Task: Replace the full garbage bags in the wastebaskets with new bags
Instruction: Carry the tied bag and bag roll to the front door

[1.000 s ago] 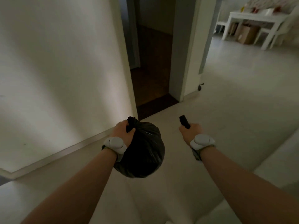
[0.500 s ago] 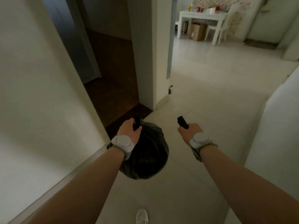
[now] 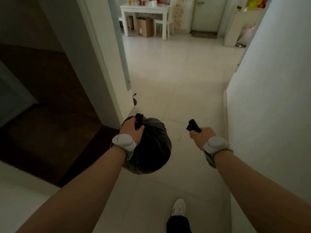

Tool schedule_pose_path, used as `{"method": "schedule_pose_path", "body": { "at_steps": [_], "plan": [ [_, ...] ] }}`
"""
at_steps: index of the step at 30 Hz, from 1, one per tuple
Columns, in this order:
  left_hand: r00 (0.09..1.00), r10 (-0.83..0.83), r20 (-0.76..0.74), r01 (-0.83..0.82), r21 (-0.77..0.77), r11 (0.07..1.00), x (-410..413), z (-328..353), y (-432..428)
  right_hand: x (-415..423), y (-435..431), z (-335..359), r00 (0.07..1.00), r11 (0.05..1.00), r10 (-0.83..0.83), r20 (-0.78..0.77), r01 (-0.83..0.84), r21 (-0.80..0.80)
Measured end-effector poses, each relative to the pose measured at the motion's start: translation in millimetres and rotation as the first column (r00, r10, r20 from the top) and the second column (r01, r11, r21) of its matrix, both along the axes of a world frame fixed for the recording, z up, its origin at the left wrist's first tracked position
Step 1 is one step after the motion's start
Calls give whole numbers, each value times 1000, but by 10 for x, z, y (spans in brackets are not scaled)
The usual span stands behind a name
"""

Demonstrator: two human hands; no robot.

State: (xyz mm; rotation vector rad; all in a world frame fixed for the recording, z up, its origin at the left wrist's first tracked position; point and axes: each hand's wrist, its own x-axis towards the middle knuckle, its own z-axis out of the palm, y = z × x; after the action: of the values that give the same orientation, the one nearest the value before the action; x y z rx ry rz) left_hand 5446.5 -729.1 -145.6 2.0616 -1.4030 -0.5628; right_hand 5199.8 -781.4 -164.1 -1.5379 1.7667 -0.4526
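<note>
Left of the full garbage bag (image 3: 152,148) stands a white door jamb (image 3: 101,52), right of it a white wall (image 3: 272,98); far beyond it, one white table (image 3: 144,9) shelters one cardboard box (image 3: 145,27). The bag — round, dark glossy plastic — hangs over floor tiles (image 3: 176,73), its gathered neck gripped by the left hand (image 3: 132,131). Just right of it, the right hand (image 3: 202,137) clasps one slim black cylinder (image 3: 193,126) — possibly a bag roll.

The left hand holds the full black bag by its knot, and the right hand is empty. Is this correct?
Not quite. The left hand holds the full black bag by its knot, but the right hand is not empty: the head view shows it gripping a small black object.
</note>
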Motion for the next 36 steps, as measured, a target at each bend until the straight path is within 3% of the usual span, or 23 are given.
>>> {"method": "schedule_pose_path", "body": {
  "at_steps": [4,16,27,36],
  "plan": [
    [998,-18,-63,18,3,1000,-62,-4,-854,-38,-787,8,997,999,-39,61,40,-14],
    [986,5,-167,-10,-25,1000,162,106,-3159,274,-3187,142,996,997,-71,50,72,-19],
    [976,-187,-113,186,-14,982,810,83,-5577,792,-5274,142,980,980,-188,65,191,-57],
    [963,-266,-45,264,-37,964,876,52,-7408,790,-6830,-14,964,963,-256,70,260,-68]
  ]
}}
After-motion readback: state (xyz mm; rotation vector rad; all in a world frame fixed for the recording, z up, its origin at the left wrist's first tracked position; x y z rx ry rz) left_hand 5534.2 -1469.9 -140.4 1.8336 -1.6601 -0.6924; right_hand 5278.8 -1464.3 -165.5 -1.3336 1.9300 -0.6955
